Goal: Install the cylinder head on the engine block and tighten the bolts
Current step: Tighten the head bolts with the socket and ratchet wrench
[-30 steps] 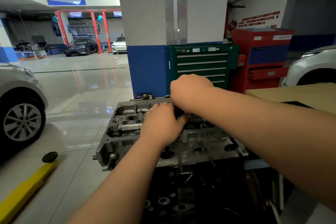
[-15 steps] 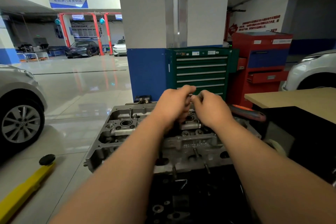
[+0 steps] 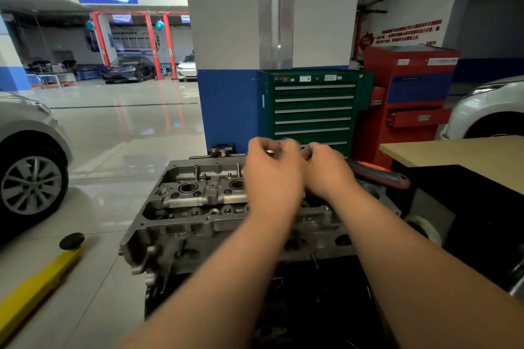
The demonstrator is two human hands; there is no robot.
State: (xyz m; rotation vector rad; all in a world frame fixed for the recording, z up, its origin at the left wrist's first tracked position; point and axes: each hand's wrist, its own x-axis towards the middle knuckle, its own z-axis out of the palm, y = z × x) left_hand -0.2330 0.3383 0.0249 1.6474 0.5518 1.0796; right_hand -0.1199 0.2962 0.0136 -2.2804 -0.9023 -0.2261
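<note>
Workshop: garage bay with a glossy pale floor [image 3: 127, 133]; one white-over-blue pillar [image 3: 272, 37] stands at centre frame
Cars, count 4: one silver car [image 3: 25, 150] at the left edge, one white car [image 3: 487, 110] at the right edge, one dark car [image 3: 129, 68] and one white car [image 3: 187, 66] far off at upper left
Tool cabinets, count 2: one green cabinet [image 3: 312, 110] against the pillar, one red cabinet [image 3: 408, 99] just beside it on the right
Table, count 1: tan table top [image 3: 459, 159] at mid right
Lift arm, count 1: yellow lift arm [image 3: 37, 289] with a black round pad, lower left, on the floor
Handled tool, count 1: red-and-black handle [image 3: 380, 174] lies beyond the right wrist, partly hidden
Cylinder head, count 1: grey cast cylinder head [image 3: 204, 207] at centre frame, seated on top of the dark engine block [image 3: 312, 306]; two round bores show on its left half
Hands, count 2: both raised over the far right part of the head
Left hand [image 3: 273, 176]: back toward the camera, fingers curled inward; whether they hold anything cannot be told, as the fingertips are blurred
Right hand [image 3: 326, 173]: just beside the left hand, knuckles close together, fingers curled; its contents cannot be told either
Forearms: both bare, entering from the lower edge and converging toward centre
</note>
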